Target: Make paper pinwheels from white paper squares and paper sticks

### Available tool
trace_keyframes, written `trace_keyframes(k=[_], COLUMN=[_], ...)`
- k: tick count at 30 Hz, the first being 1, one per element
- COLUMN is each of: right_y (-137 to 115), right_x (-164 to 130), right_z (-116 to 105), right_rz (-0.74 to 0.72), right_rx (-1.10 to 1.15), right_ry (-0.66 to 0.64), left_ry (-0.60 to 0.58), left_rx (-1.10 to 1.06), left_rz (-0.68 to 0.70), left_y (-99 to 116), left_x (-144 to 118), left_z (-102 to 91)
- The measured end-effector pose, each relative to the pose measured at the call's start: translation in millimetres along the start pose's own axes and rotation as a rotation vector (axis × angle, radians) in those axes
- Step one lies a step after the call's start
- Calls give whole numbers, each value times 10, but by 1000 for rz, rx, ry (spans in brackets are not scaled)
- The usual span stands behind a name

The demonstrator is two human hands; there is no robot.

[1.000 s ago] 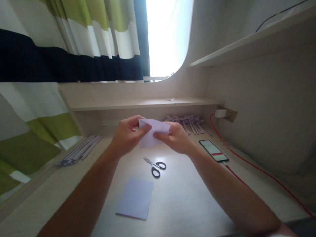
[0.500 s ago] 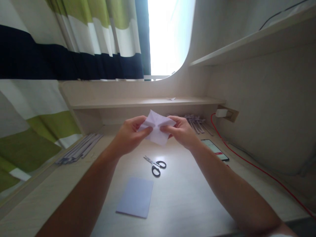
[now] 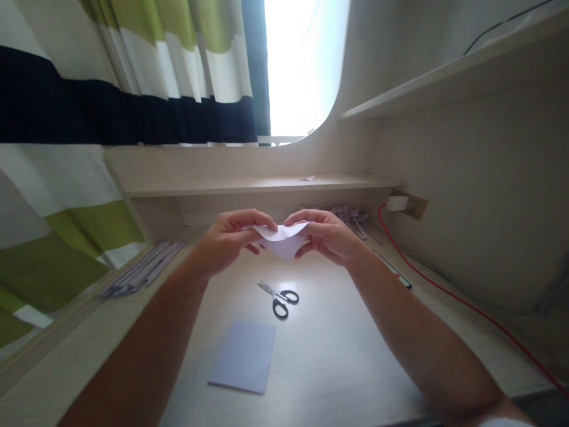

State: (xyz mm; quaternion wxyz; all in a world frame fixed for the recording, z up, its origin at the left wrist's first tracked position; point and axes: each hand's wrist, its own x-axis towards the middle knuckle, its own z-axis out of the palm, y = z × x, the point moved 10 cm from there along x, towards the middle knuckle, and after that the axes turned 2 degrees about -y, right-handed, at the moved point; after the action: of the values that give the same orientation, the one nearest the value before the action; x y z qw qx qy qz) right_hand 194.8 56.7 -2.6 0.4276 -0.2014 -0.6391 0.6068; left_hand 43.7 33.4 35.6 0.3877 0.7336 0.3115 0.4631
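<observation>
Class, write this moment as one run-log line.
left hand: holding bent paper | right hand: holding bent paper | scissors: on desk | phone: on desk, partly hidden

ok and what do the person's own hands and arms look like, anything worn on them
The left hand and right hand are bare, with nothing worn showing on fingers or wrists. The left forearm and right forearm are uncovered too. A whitish edge, probably a sleeve, shows by the right elbow.

Pale lilac paper (image 3: 284, 244), bent, perhaps creased, held aloft.
</observation>
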Motion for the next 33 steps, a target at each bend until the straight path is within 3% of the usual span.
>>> trace_keyframes(k=[8, 18, 24, 33], right_y=[-28, 134, 79, 106], right_x=[-40, 15, 20, 7], right_z=[99, -81, -103, 24], right_rz=[51, 96, 39, 54], right_rx=[-46, -293, -305, -355], right_ry=[-102, 27, 60, -23], left_ry=[13, -33, -35, 11], left_rx=[125, 315, 269, 209], left_rz=[45, 125, 128, 133], left_y=[69, 151, 161, 157], left_x=[-12, -38, -39, -41], left_z=[13, 135, 120, 118])
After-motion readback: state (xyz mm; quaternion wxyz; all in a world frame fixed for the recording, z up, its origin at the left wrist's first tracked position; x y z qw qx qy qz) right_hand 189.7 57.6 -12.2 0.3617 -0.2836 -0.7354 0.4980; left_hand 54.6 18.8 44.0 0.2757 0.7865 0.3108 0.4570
